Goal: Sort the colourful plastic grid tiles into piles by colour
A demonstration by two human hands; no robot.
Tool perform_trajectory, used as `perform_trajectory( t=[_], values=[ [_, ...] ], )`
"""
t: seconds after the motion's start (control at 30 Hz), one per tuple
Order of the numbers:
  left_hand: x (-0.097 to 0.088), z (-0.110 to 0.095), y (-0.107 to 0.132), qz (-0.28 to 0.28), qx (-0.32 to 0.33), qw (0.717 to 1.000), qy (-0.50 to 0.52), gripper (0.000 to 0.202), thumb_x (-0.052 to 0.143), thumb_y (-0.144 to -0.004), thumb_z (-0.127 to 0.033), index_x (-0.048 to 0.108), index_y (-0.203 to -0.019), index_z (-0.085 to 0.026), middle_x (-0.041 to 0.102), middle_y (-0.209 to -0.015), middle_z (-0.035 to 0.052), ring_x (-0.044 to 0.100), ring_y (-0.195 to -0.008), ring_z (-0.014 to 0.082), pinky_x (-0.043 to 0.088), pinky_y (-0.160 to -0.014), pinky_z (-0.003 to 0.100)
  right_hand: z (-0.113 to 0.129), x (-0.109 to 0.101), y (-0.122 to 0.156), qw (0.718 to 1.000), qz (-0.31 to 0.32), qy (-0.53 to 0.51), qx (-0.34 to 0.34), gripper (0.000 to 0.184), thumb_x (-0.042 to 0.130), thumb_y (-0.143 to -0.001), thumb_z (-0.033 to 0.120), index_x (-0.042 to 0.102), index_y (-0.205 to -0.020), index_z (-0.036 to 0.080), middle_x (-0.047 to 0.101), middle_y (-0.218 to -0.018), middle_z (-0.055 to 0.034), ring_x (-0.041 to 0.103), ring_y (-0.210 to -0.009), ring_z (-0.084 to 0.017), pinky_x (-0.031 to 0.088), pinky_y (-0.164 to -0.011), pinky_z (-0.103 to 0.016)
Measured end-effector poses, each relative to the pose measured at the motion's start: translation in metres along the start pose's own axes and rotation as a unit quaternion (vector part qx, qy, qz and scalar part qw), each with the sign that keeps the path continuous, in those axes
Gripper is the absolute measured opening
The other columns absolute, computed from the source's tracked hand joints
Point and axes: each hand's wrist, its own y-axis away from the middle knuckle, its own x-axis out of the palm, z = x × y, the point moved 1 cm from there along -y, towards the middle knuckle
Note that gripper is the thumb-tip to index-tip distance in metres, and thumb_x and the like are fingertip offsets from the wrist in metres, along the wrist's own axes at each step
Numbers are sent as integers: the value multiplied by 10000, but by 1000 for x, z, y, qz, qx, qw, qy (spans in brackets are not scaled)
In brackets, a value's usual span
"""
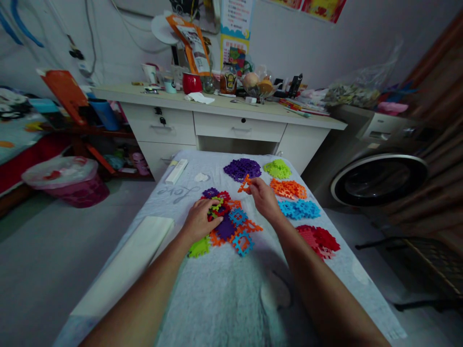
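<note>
My right hand (265,196) pinches an orange triangular interlocking plastic piece (245,184) above the cloth, just in front of the purple heap. My left hand (199,219) rests at the left side of a mixed pile of interlocking plastic pieces (226,227), thumb and fingers apart. Its fingertips touch or hover by a yellow-green piece (217,205); exact contact is hard to see. Blue square pieces (243,243) and a lime green piece (198,247) lie at the pile's near edge.
Sorted heaps lie on the cloth-covered table (213,299): purple (242,168), lime (277,168), orange (288,189), blue (299,209) and red (319,242). A white box (177,171) and a folded white strip (126,265) lie left. A cluttered desk (238,129) stands behind.
</note>
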Motion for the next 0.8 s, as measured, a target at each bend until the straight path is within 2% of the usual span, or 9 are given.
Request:
perform_trajectory(
  t=[0.17, 0.23, 0.33, 0.4, 0.47, 0.57, 0.8],
  values=[
    [0, 1, -1, 5, -6, 1000, 9, 409, 670, -751, -321, 599, -1141, -218, 649, -1170, 73, 549, -1135, 288, 423, -1005, 466, -22, -55, -25, 1000, -17, 12, 14, 162, 470, -879, 323, 548, -819, 194, 586, -738, 6, 547, -700, -135, 429, -666, -246],
    [1, 2, -1, 7, -7, 1000, 11, 410, 671, -747, -319, 598, -1139, -222, 647, -1167, 73, 548, -1136, 287, 420, -1006, 465, -40, -78, -34, 998, -22, 10, 63, 169, 484, -871, 331, 547, -796, 194, 548, -667, 24, 515, -616, -119, 413, -591, -225],
    [1, 3, -1, 12, -7, 1000, 13, 413, 671, -741, -317, 599, -1137, -227, 648, -1167, 69, 548, -1137, 287, 410, -1016, 473, -70, -108, -47, 987, -54, 26, 151, 126, 545, -829, 265, 552, -736, 180, 522, -591, 35, 501, -542, -100, 398, -530, -203],
    [2, 4, -1, 11, -7, 1000, 12, 413, 669, -739, -316, 599, -1137, -229, 647, -1176, 67, 543, -1144, 291, 404, -1023, 479, -87, -123, -52, 980, -63, 42, 186, 81, 575, -808, 211, 573, -739, 168, 529, -562, 37, 494, -500, -91, 394, -506, -198],
    [2, 4, -1, 10, -9, 1000, 10, 414, 669, -734, -314, 601, -1133, -226, 643, -1186, 70, 538, -1150, 294, 404, -1024, 479, -100, -132, -55, 973, -66, 66, 213, 23, 591, -781, 142, 588, -766, 158, 541, -540, 39, 499, -470, -87, 392, -487, -193],
    [1, 3, -1, 11, -14, 1000, 8, 408, 666, -730, -313, 604, -1122, -216, 640, -1186, 77, 533, -1152, 297, 409, -1020, 475, -113, -136, -59, 962, -47, 110, 246, 87, 595, -750, 72, 596, -787, 150, 559, -514, 39, 509, -440, -83, 383, -463, -181],
    [0, 1, -1, 12, -5, 1000, 10, 401, 665, -731, -313, 602, -1117, -224, 640, -1186, 72, 537, -1138, 284, 409, -1018, 470, -128, -129, -67, 947, 3, 200, 251, 138, 588, -749, 76, 690, -825, 129, 580, -502, 19, 521, -441, -83, 389, -479, -176]
  ],
)
